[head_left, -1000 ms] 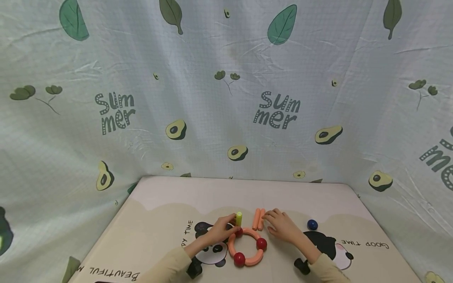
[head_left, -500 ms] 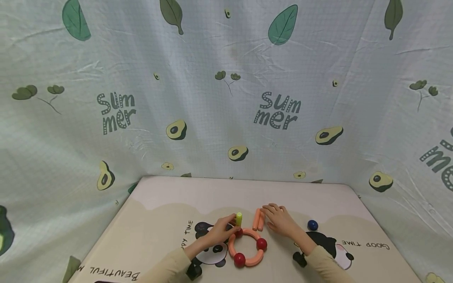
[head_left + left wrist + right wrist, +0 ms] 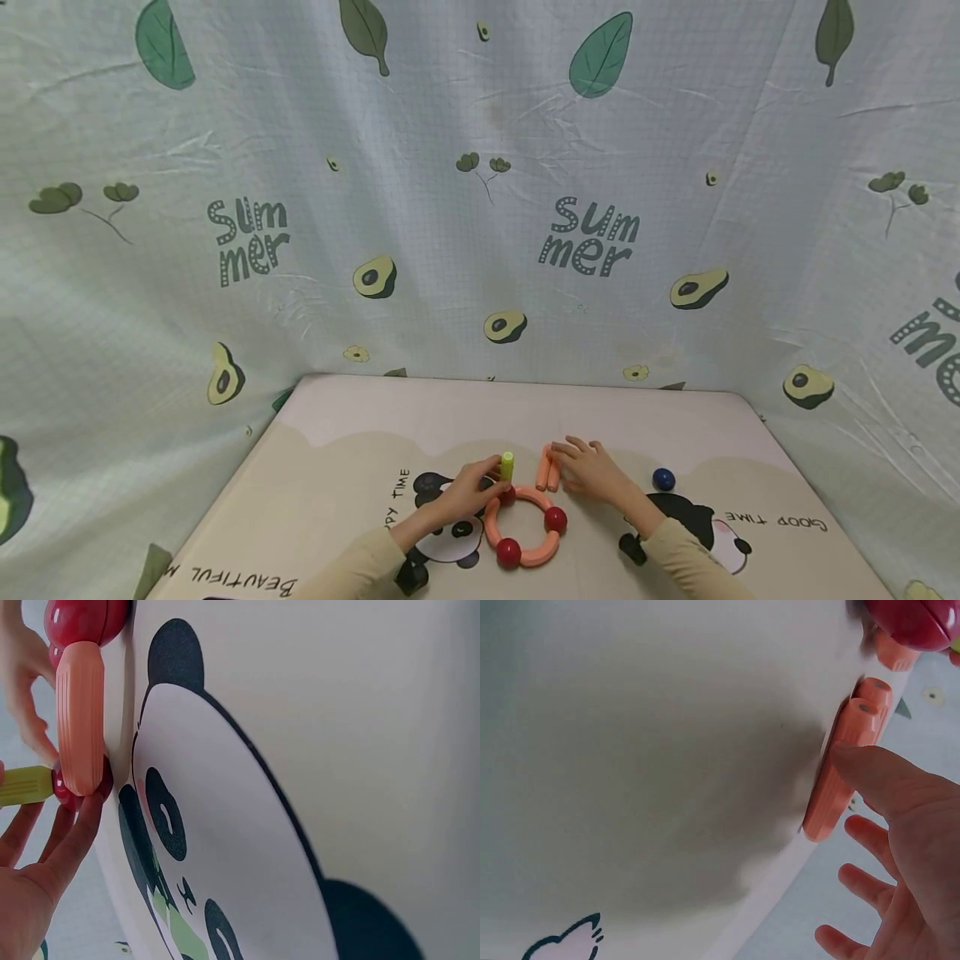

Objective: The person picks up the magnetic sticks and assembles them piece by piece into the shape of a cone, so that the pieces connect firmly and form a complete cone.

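My left hand pinches an upright yellow-green toy rod. In the left wrist view, its fingers also touch the red ball at the rod's foot. That ball belongs to a ring of curved orange rods and red balls lying flat on the table. My right hand is at two straight orange rods lying side by side behind the ring. In the right wrist view, its thumb lies on the nearer straight orange rod. The index finger is mostly hidden behind the thumb; the other fingers spread away.
A dark blue ball lies on the table to the right of my right hand. Panda pictures and lettering are printed on the tabletop. A patterned curtain hangs behind the table's far edge.
My right hand has moved left onto the straight orange rods, and its thumb and index finger have come to the right-hand one. My left hand keeps its hold, nearly still.
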`<state>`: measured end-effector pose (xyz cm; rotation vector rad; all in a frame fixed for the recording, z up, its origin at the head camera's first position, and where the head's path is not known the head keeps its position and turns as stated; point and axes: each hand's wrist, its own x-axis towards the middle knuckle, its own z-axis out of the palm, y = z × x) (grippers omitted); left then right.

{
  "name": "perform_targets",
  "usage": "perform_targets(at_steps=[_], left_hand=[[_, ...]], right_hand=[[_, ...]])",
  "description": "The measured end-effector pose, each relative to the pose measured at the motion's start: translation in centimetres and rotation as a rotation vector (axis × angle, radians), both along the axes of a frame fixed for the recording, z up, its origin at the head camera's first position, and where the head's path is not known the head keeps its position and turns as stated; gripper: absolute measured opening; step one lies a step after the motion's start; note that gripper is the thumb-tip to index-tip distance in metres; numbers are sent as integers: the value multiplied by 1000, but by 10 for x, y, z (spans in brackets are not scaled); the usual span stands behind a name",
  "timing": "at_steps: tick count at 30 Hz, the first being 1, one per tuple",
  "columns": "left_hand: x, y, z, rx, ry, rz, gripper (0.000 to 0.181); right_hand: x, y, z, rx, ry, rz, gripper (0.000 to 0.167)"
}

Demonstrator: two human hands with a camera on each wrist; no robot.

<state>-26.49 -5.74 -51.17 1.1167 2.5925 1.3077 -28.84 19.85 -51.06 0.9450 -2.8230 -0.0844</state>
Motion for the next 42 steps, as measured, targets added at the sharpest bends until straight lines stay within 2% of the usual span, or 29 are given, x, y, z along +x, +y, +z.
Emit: perform_targets(at_steps=[15, 18, 24, 29, 34, 42], left_hand=[[1, -1, 4, -6, -33, 2, 22], [0, -1, 4, -7, -22, 2, 22], [-1, -2, 4, -3, -21, -4, 21], [-1, -2, 4, 1, -18, -5, 21], [0, -1, 1, 4, -21, 3, 21], [1, 0, 0, -5, -6, 15, 22]], right_hand=[[4, 3, -1, -41, 0, 3, 48], [4, 3, 1, -27, 29, 7, 43], [3, 3, 3, 16, 156, 50, 29], [2, 6, -1, 16, 208, 67, 24], [1, 7, -6, -6, 215, 76, 21], [2, 6, -5, -10, 190, 53, 13]])
